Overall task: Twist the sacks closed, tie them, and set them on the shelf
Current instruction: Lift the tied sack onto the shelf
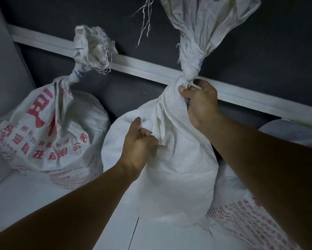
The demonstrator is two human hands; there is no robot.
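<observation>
Three woven sacks stand on one white surface. There is one printed sack with red lettering at left, one plain white sack at centre, and one third sack, also red-printed and only partly seen, at near right. One pale rounded shape at the right edge could be a fourth, but that cannot be told. Two knots are visible, one left knot on the printed sack's neck and one centre knot on the plain one's. Two bare hands, the left hand and the right hand, both grip the plain white sack. One white rail crosses the dark far wall.
</observation>
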